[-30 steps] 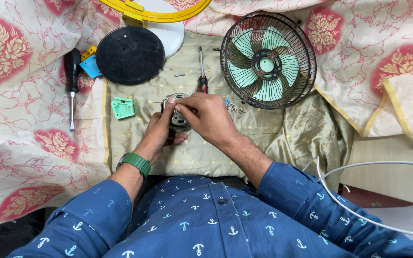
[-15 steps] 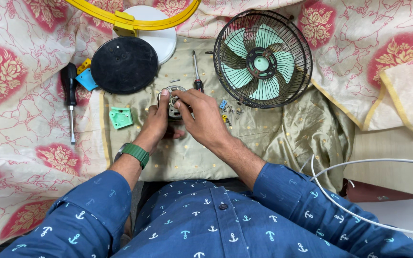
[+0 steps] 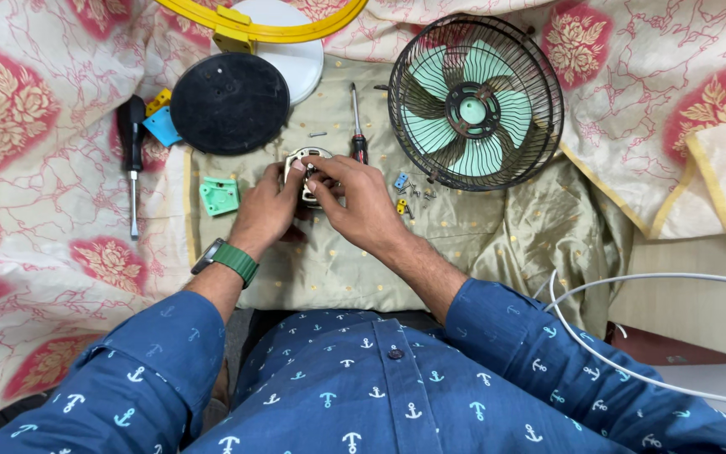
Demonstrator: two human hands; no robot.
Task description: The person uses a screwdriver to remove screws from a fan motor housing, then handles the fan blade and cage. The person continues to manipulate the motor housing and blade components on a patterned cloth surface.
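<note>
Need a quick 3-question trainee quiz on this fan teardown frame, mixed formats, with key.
1. True or false: both the left hand and the right hand hold the small round metal motor part.
2. What lies directly left of the black wire-caged fan with pale green blades? A) the red-and-black-handled screwdriver B) the green square plastic piece C) the white cable
3. Fill in: the green wristband is on the ___ wrist.

Key: 1 true. 2 A. 3 left.
</note>
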